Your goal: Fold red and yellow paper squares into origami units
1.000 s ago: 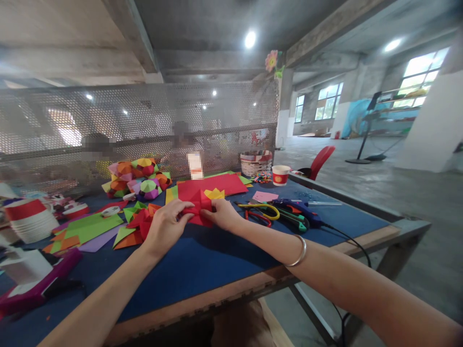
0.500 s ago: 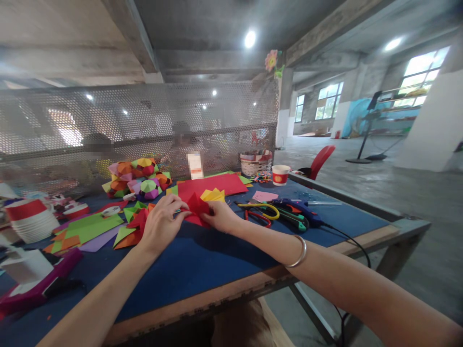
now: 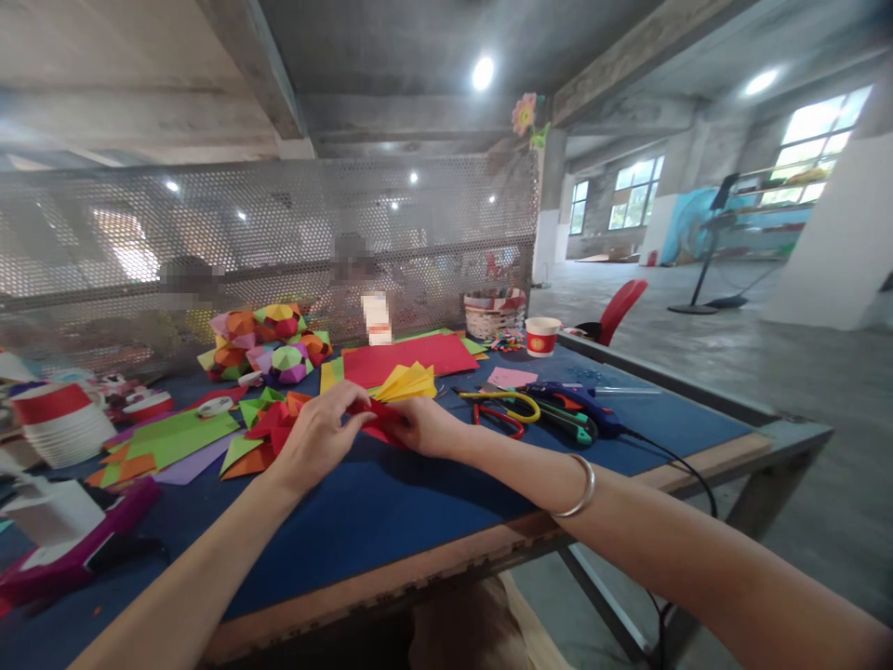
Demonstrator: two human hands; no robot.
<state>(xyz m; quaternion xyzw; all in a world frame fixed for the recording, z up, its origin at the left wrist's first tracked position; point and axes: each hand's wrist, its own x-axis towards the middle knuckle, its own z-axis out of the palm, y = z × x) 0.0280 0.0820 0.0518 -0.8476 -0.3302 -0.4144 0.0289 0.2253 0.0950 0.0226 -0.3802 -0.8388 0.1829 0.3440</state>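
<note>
One folded red paper [image 3: 383,424] is just in front of the yellow folded papers [image 3: 406,382], the left hand's [image 3: 322,435] grip pinched shut on one side, the right hand's [image 3: 431,427] on the other. Behind the yellow folded papers lie red sheets [image 3: 425,361]; right of them on the worktop [image 3: 419,507], scissors [image 3: 535,408] and a glue gun [image 3: 604,418].

Bare left grip [image 3: 321,433], bare right grip [image 3: 431,428], round silver bangle [image 3: 591,486] on right forearm [image 3: 656,540], beige-clothed lap [image 3: 467,628]
</note>
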